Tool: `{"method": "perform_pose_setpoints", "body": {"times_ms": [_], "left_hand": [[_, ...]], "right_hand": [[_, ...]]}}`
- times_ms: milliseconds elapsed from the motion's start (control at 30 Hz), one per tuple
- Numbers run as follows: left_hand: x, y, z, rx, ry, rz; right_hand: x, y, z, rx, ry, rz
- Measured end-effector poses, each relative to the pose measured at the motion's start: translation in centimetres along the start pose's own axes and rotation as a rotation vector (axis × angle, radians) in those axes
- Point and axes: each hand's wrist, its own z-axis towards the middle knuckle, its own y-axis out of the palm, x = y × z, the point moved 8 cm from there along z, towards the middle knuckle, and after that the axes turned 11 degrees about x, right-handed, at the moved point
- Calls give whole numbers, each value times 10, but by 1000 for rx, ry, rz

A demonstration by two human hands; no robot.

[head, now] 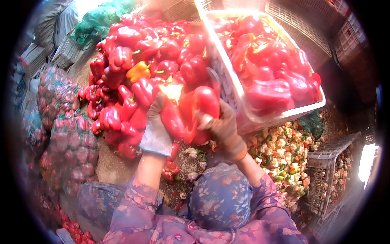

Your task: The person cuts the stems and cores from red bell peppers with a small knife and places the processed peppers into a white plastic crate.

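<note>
My gloved left hand (157, 128) grips the left side of a split red bell pepper (173, 117), whose pale inside shows at the top. On its other side my right hand (224, 131), also gloved, holds the red pepper flesh, thumb pressed in front. A curved metal blade (214, 77) stands up just above the right hand; its handle is hidden. Beyond the hands lies a big heap of whole red bell peppers (143, 39), with one orange-yellow pepper (139, 71) among them. At right, a white plastic crate (227, 68) is filled with opened red peppers (268, 91).
Mesh sacks of red peppers (73, 146) stand at left. Pepper cores and stems (283, 152) are piled below the white crate, beside a tipped plastic crate (323, 161). Green netting (97, 23) lies at the upper left; more crates (298, 27) line the back.
</note>
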Motion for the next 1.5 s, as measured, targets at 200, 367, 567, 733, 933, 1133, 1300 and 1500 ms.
{"method": "perform_pose_setpoints", "body": {"times_ms": [200,367,567,733,933,1133,1300,1500], "left_hand": [[24,-40,71,17,109,-144],[67,-39,73,25,274,-85],[-1,17,53,-51,-36,1],[-29,54,30,-90,-147,115],[-33,63,4,-250,-286,73],[-41,64,-33,-211,-243,156],[-57,42,-46,-172,-291,-53],[-43,35,-39,-71,-388,-24]], "right_hand": [[-75,-4,-13,47,-416,17],[-224,-100,44,185,-973,-265],[-193,-216,222,323,-238,-1785],[-138,-266,248,198,-100,-1631],[-178,-75,107,-72,-856,-863],[-106,22,13,-339,-527,-1274],[-77,19,-8,-117,-676,-1152],[-59,-9,-7,241,-686,-433]]}}
